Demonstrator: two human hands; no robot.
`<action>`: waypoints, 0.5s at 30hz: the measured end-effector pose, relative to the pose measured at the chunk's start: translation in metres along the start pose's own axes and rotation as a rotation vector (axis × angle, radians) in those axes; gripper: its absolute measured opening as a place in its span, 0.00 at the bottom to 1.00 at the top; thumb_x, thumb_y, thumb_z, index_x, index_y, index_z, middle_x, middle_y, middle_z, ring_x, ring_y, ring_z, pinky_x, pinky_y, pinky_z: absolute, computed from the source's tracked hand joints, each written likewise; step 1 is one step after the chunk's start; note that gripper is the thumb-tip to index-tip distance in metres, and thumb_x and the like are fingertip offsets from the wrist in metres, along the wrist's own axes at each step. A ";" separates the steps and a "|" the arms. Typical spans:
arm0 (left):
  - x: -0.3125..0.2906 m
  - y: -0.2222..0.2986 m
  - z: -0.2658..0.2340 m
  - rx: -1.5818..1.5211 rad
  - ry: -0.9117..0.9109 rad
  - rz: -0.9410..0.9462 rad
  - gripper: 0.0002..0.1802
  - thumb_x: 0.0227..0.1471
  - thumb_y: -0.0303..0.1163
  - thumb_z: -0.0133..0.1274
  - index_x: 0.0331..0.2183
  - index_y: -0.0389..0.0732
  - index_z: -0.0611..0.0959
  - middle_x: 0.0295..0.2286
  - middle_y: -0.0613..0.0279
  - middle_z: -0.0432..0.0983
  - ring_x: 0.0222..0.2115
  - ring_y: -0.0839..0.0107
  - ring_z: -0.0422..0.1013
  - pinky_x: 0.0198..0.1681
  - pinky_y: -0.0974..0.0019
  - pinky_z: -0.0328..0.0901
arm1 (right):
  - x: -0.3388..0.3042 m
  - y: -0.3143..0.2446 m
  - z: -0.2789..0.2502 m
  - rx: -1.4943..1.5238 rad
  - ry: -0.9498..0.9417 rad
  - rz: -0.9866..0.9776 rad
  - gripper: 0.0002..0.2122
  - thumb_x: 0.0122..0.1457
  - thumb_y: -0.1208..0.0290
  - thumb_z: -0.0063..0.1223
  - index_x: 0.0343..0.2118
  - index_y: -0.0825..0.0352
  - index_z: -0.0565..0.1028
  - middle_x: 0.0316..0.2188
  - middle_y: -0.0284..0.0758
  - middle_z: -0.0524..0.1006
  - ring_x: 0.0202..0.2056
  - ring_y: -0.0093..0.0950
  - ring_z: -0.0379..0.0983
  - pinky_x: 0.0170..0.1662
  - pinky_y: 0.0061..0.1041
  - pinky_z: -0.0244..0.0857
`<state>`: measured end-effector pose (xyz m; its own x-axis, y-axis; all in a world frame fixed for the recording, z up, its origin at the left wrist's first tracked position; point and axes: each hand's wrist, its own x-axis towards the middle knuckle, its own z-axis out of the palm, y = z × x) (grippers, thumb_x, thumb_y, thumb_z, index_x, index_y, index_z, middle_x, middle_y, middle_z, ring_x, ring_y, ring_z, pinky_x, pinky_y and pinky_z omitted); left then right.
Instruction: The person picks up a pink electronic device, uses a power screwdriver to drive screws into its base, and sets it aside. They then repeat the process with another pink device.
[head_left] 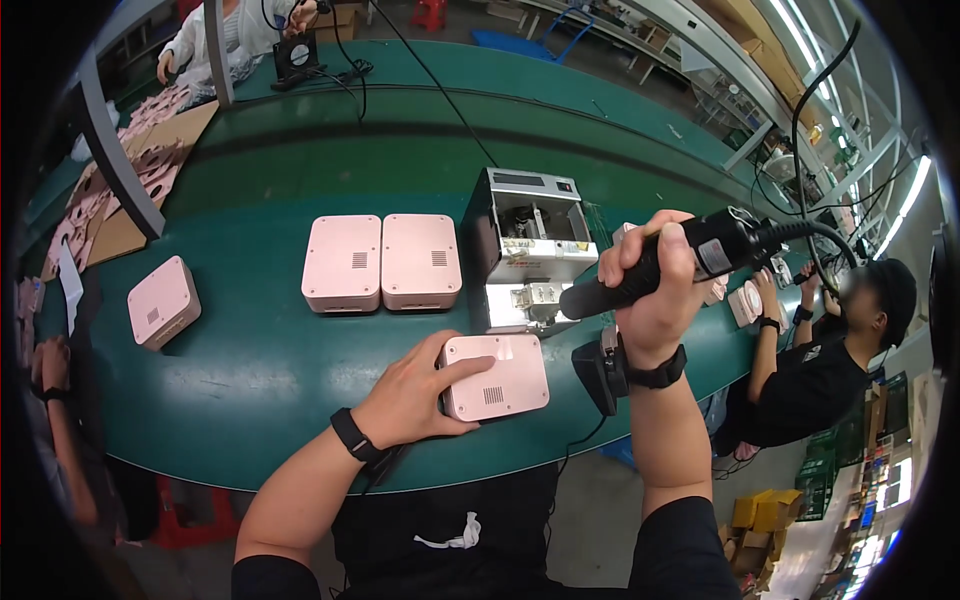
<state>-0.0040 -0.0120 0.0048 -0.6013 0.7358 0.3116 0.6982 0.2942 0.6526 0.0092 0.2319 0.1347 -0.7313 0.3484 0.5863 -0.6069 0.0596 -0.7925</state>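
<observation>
1. Nearest the camera is my raised right hand (660, 305), fingers wrapped closely round a black power driver (715, 255); I hold it slanting, its grey nose down and leftward, probably so it can be aimed without bending my wrist much
2. The driver's cable (815, 232) leaves its rear end up to the right, an arrangement that seems to clear my forearm and the work
3. My left hand (412, 392) holds the left end of a pink box (520, 385), thumb at the near edge, index finger laid across the top, a middling-wide grip that I judge is meant to stop it sliding
4. That box sits on the green table (240, 400) right in front of me, its slotted grille and corner holes facing up, perhaps to leave them within reach
5. Just beyond it stands a black and silver machine (520, 262); the driver's nose overlaps its front, though I cannot tell whether they touch
6. Two more boxes (340, 270) stand side by side left of the machine, grilles up, likely lined up to save room; a single box (162, 300) sits turned at an angle, well apart on the far left
</observation>
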 end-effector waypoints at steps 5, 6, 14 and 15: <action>-0.002 0.001 0.000 -0.010 0.000 0.000 0.41 0.32 0.40 0.72 0.53 0.57 0.78 0.53 0.51 0.64 0.51 0.51 0.68 0.51 0.55 0.68 | 0.003 0.001 0.000 -0.024 0.013 0.058 0.10 0.65 0.62 0.43 0.36 0.65 0.67 0.20 0.35 0.68 0.17 0.25 0.63 0.24 0.28 0.63; -0.002 0.001 -0.001 -0.012 0.006 -0.002 0.41 0.32 0.40 0.72 0.53 0.56 0.78 0.53 0.51 0.64 0.51 0.51 0.68 0.51 0.55 0.68 | 0.003 0.001 0.000 -0.023 0.009 0.063 0.10 0.65 0.62 0.43 0.36 0.65 0.67 0.20 0.35 0.68 0.17 0.25 0.63 0.24 0.28 0.63; 0.001 -0.007 0.002 -0.052 0.044 0.038 0.41 0.31 0.39 0.72 0.52 0.56 0.79 0.52 0.51 0.65 0.51 0.50 0.68 0.51 0.55 0.68 | -0.046 -0.034 0.014 0.242 -0.091 0.224 0.16 0.64 0.53 0.45 0.37 0.64 0.65 0.20 0.34 0.68 0.16 0.25 0.64 0.24 0.28 0.63; -0.003 -0.007 0.003 -0.059 0.035 0.015 0.41 0.31 0.39 0.72 0.52 0.56 0.79 0.52 0.51 0.65 0.51 0.50 0.68 0.51 0.55 0.68 | -0.054 -0.039 0.020 0.292 -0.135 0.209 0.18 0.63 0.50 0.46 0.37 0.64 0.65 0.20 0.34 0.69 0.16 0.26 0.65 0.25 0.28 0.64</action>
<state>-0.0058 -0.0142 -0.0026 -0.6047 0.7179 0.3449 0.6838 0.2459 0.6870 0.0665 0.1923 0.1370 -0.8710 0.1975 0.4498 -0.4896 -0.2756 -0.8272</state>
